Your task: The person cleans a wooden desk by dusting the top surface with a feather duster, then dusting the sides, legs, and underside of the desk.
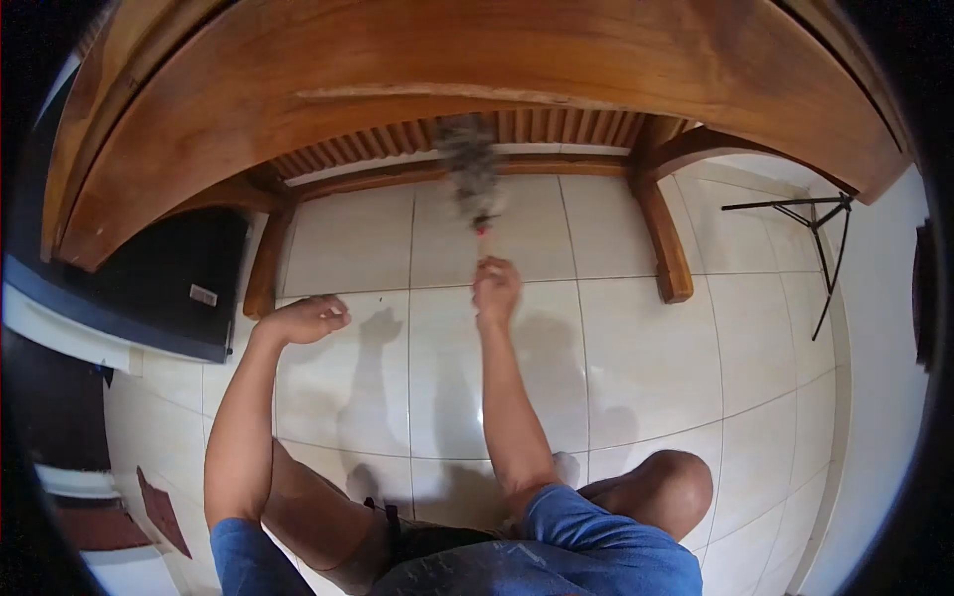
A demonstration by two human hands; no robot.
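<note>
Cream floor tiles run under the brown wooden furniture, where the blurred grey duster lies near its slats, my right hand closed around the handle, my left hand raised empty with fingers half open, loosely curled.

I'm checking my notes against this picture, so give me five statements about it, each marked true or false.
1. The right hand grips the duster by its handle. True.
2. The left hand holds a cloth. False: it holds nothing, and its fingers are loosely curled.
3. The duster's fluffy head points away from the person. True.
4. The floor is made of dark wooden planks. False: it is laid with pale tiles.
5. The thin black stand is on the person's left. False: it is on the right, near the wall.
</note>
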